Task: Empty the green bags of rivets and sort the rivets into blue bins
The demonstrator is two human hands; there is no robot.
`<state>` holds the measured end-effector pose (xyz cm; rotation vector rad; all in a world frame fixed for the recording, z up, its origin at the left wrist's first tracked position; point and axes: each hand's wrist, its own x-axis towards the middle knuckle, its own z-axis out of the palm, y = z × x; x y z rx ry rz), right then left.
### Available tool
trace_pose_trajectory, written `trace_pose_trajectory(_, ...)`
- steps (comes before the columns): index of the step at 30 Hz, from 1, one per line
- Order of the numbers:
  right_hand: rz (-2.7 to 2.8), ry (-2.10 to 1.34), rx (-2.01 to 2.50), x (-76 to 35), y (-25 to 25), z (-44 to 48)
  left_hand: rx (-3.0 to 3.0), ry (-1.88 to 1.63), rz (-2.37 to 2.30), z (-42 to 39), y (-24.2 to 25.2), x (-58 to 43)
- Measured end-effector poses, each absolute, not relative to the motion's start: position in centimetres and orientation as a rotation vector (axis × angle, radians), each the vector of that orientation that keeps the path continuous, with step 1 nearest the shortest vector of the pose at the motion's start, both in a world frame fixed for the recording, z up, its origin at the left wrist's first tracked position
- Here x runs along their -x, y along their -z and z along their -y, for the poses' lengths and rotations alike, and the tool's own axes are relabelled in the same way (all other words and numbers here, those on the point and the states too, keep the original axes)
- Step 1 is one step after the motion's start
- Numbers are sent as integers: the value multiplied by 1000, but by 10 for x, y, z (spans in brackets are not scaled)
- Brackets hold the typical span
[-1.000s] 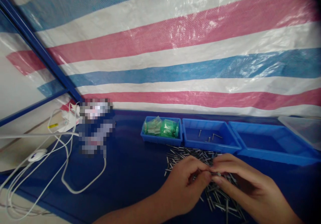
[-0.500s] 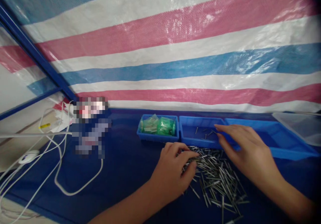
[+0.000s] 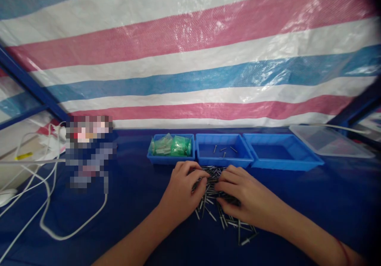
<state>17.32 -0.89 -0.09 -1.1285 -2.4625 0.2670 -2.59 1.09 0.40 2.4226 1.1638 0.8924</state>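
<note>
A pile of thin metal blind rivets (image 3: 212,190) lies on the blue table in front of the bins. My left hand (image 3: 185,188) rests at the pile's left side, fingers curved over rivets, with a gap between thumb and forefinger. From the right, my right hand (image 3: 242,194) reaches onto the same pile, its fingers bent and spread, the thumb apart. Rivets under both palms are partly hidden. Just behind the pile stands a blue bin (image 3: 205,160) with several loose rivets (image 3: 224,154) on its floor.
Left of it, another blue bin (image 3: 171,160) holds green and clear plastic packets (image 3: 181,146). A wider blue bin (image 3: 285,163) stands on the right, beside a clear plastic lid (image 3: 333,143). White cables (image 3: 76,234) run across the table's left. A striped sheet (image 3: 190,63) hangs behind.
My right hand has moved from over the middle bin down to the rivet pile. My left hand stays at the pile. The view has shifted right.
</note>
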Motion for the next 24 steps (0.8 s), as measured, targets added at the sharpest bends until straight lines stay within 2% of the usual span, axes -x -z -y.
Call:
trace_pose_trajectory(18, 2440, -79, 1146, -165, 23, 12, -2471, -742, -1127, -4, 1, 23)
trace_pose_trajectory(24, 2451, -4, 1101, -169, 13, 13, -2551, -729, -1145, -2, -1, 23)
